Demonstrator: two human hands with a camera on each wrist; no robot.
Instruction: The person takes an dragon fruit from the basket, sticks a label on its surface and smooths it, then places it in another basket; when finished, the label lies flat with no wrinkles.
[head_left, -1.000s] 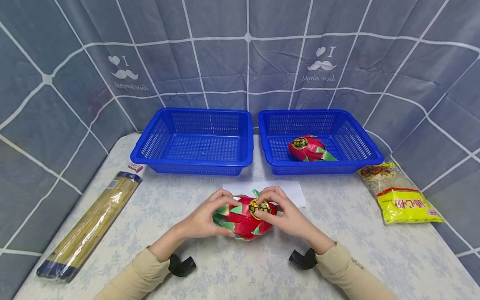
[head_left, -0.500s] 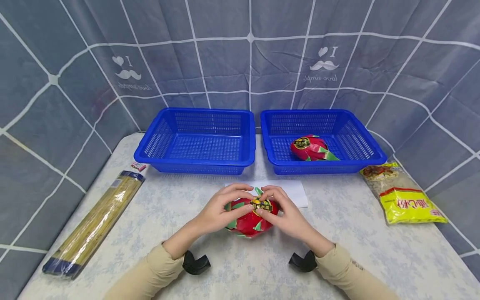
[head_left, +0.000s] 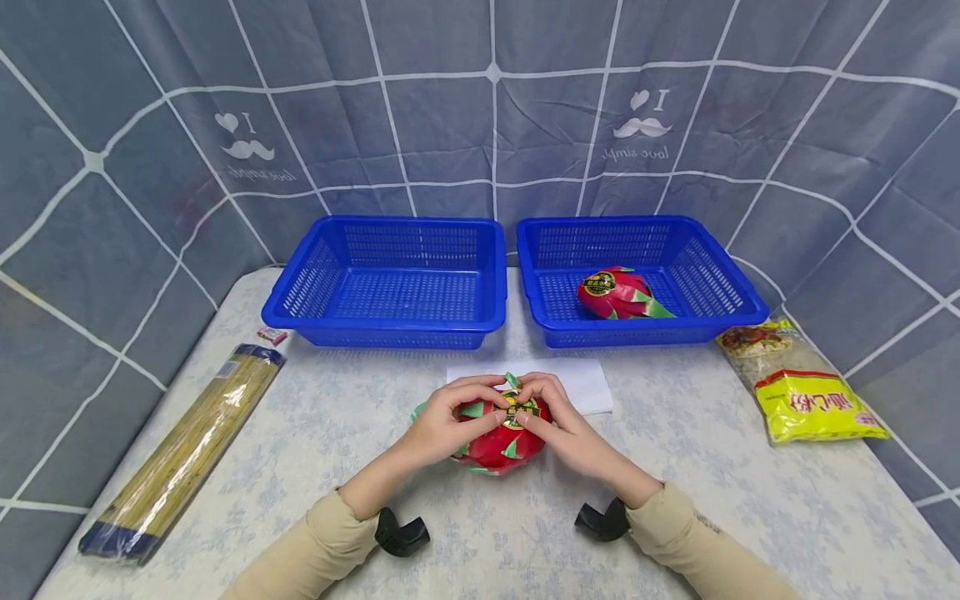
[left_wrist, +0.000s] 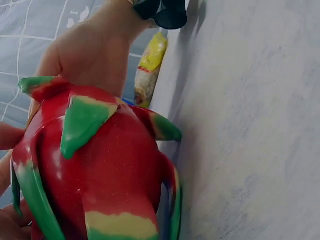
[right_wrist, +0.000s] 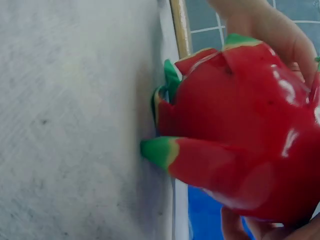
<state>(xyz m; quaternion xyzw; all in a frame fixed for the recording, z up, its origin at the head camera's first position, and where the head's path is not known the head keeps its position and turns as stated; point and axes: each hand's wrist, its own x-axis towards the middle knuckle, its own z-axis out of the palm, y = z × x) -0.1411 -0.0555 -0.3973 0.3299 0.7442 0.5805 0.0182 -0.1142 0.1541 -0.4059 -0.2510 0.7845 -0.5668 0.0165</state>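
A red dragon fruit with green-tipped scales lies near the middle of the table in the head view. My left hand curls over its left side, thumb and fingertips at the round black-and-gold sticker. From the other side my right hand holds the fruit, its thumb and fingers also at the sticker, which they partly cover. In the left wrist view the smooth red body of the dragon fruit fills the lower left. The right wrist view has the dragon fruit close up, with fingers around it.
Behind stand two blue baskets, the left basket and the right basket, which contains another dragon fruit. Long noodles lie left, a yellow food bag right. A white sheet and a small pink packet are also there.
My left hand has moved right, from the fruit's left end to the sticker, its thumb now beside the right thumb. The right hand stays in place. The fruit has turned slightly.
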